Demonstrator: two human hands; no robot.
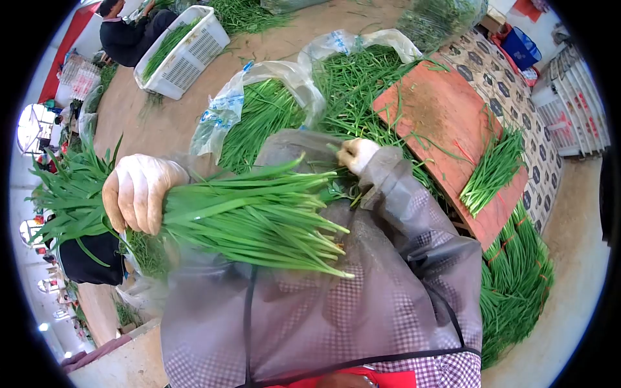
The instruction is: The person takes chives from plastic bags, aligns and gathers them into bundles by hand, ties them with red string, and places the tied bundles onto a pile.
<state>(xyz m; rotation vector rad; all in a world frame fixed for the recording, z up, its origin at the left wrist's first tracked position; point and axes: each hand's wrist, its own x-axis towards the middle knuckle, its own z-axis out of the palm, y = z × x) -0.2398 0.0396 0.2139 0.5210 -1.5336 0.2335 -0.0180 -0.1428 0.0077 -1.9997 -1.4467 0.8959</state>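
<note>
My left hand [139, 194], in a pale glove, is wrapped round a thick bunch of garlic chives [252, 213] in front of my chest. Its leafy ends spread to the left and its pale cut ends point right. Above the cut ends, my right hand [359, 155], also gloved, is closed with its fingers curled in. A blurred bit of green shows at its fingertips, too small to name surely. A clear plastic bag [226, 107] of chives stands just beyond my hands, and a second heap of chives [352, 81] sits in plastic beside it.
To the right, a reddish board [446, 123] bears a small bunch of chives [495, 168]. Banded bundles [517, 278] lie below it. A white crate [184, 55] stands near a seated person [126, 35]. A blue basket [521, 48] and stacked white crates [569, 103] are far right.
</note>
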